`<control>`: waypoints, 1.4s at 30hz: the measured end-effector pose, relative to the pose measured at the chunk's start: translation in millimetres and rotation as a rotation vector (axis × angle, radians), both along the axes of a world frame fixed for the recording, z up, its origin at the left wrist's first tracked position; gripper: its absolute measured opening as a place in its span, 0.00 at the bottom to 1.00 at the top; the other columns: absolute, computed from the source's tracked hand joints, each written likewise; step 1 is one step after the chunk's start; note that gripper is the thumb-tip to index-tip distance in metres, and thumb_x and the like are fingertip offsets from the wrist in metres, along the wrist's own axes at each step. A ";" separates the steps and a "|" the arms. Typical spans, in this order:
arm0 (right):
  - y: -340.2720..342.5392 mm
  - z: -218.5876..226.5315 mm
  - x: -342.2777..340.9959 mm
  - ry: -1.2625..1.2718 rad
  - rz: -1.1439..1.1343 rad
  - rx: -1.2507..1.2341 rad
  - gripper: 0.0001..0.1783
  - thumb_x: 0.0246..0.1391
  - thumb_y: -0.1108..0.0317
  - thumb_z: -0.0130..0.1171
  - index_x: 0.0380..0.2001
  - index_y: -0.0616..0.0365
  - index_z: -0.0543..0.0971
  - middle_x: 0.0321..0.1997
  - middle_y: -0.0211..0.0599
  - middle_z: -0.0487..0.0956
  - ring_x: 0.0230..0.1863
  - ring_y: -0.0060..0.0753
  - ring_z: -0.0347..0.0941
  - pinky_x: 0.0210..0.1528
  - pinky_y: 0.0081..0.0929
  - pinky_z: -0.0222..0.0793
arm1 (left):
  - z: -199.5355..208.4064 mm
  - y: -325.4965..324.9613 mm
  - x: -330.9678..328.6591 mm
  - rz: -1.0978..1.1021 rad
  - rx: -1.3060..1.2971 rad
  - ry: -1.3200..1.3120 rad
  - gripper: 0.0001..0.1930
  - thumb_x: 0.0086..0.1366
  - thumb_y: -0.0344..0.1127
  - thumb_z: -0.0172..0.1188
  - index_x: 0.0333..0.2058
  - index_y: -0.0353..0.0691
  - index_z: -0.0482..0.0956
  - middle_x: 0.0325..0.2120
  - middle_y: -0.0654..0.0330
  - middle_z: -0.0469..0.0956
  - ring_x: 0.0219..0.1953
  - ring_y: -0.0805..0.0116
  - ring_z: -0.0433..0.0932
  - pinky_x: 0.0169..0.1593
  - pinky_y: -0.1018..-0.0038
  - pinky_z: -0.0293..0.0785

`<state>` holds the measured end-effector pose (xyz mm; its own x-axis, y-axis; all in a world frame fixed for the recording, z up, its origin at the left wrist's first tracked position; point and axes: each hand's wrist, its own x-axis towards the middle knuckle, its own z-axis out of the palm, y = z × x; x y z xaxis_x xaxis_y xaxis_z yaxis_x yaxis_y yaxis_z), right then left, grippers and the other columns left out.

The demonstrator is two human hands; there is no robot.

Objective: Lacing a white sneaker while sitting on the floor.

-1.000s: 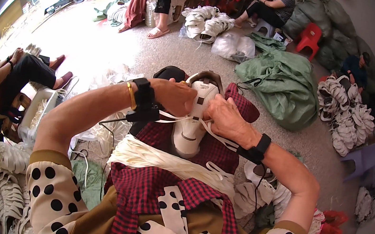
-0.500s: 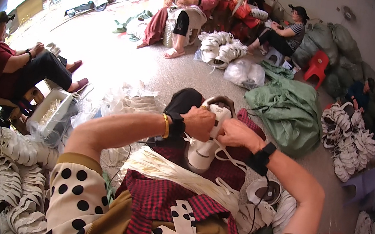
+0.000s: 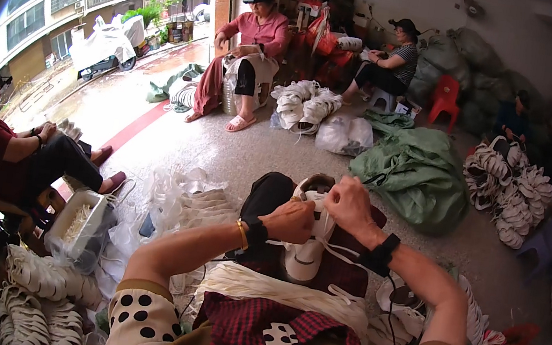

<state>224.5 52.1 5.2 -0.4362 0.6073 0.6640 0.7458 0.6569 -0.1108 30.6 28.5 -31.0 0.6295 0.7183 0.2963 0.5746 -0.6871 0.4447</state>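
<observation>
A white sneaker [image 3: 303, 260] rests on my lap over the dark red checked cloth, its heel opening pointing away from me. Both hands are at its lacing. My left hand [image 3: 289, 221] is closed in a pinch at the left side of the tongue, on a white shoelace [image 3: 344, 251] whose loose ends trail to either side of the shoe. Above the right eyelets, my right hand [image 3: 354, 210] is raised with its fingers pinched on the lace; the exact grip is too small to see. A thick bundle of cream laces [image 3: 280, 290] lies across my lap, nearer me.
Stacks of white shoe uppers [image 3: 39, 273] lie at my left, beside a bin of laces [image 3: 88, 227] and clear plastic bags. A green sack [image 3: 413, 174] lies ahead right, near more uppers [image 3: 511, 184]. Several seated people work around; a red stool [image 3: 445, 103] stands behind.
My right hand has lifted up and away from the shoe, and my left hand has come down a little. The view has tilted up, showing more of the street outside.
</observation>
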 end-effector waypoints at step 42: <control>-52.5 15.4 26.1 0.525 0.466 -0.725 0.16 0.51 0.73 0.59 0.45 0.62 0.81 0.35 0.34 0.81 0.37 0.25 0.78 0.42 0.25 0.74 | 43.9 -40.4 17.2 0.239 -0.199 -0.479 0.10 0.62 0.32 0.64 0.33 0.28 0.80 0.24 0.58 0.82 0.27 0.76 0.80 0.31 0.76 0.77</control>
